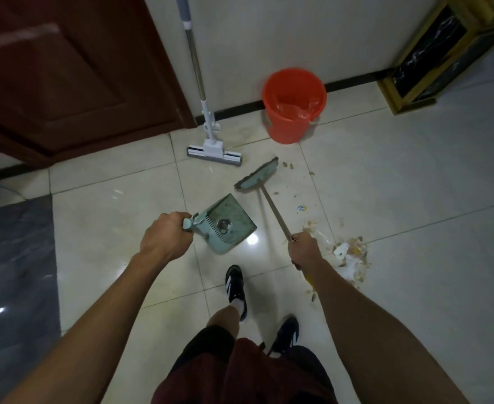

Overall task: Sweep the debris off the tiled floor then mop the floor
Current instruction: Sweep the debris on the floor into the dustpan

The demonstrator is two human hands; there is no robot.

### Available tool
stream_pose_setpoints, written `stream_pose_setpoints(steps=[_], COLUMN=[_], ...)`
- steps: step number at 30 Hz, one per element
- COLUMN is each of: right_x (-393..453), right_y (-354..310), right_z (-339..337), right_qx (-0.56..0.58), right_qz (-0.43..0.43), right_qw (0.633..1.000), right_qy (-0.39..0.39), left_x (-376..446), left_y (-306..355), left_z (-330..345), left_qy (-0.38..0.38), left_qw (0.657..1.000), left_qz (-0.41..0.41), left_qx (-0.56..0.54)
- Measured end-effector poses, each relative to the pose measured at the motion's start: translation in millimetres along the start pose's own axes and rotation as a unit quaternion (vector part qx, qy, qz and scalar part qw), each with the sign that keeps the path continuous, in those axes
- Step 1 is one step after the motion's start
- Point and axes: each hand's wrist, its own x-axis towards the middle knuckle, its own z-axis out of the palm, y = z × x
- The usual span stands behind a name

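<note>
I see the scattered pile of paper scraps and crumb debris point(347, 255) lying on the pale glossy tiled floor point(414, 199) just right of my right hand point(304, 247), which grips the thin-handled green broom point(257, 174), whose head sits well ahead of the pile; a hard stroke could scatter crumbs wider. My left hand point(165, 236) clenches the handle of the pale green plastic dustpan point(228, 223), which holds a small dark clump and could spill if tilted, while the round orange bucket point(293, 104) by the wall holds only a crumpled orange liner.

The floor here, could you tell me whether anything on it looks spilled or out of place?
Yes: scraps of paper and crumbs lie scattered over the pale tiles by the right hand, with stray bits trailing towards the broom head. The dustpan also holds a dark clump.
</note>
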Motion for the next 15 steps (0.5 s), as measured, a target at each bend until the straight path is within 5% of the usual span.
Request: stream_pose_setpoints(steps=[15], right_x=[80], right_y=[-143], right_z=[38], right_qx=[-0.138], right_qz=[-0.003], right_qw=[0.990], right_qy=[0.005], left_x=[114], left_y=[-44], left_z=[-36], left_qy=[-0.043], left_qw=[0.999], left_qz=[0.010], left_qx=[-0.005])
